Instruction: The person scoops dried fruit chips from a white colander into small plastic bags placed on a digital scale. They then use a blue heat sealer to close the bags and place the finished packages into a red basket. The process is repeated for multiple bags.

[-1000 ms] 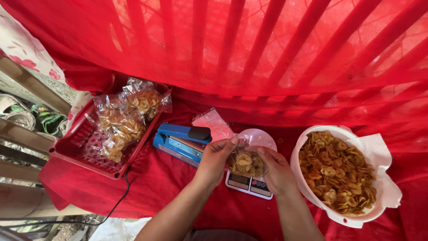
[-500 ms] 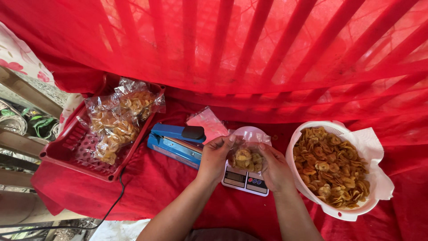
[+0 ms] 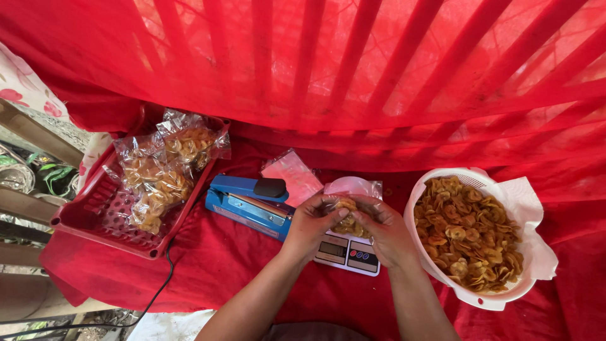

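Two hands, left [image 3: 312,222] and right [image 3: 385,228], clamped on chip bag [image 3: 350,215] above scale [image 3: 347,252] | risk: loose grip spills chips.

- I see a red cloth [image 3: 208,278] covering the surface.
- On it lie a red tray [image 3: 88,218], blue heat sealer [image 3: 249,205], small scale [image 3: 347,254], white basket [image 3: 420,252].

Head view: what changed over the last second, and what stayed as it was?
Little changed. Both hands, left and right, still hold the clear bag of chips over the scale; they have closed in around it, covering more of it. Most of the apparent shift looks like camera movement. The blue sealer, red tray with its filled bags, and white basket of chips stayed put.
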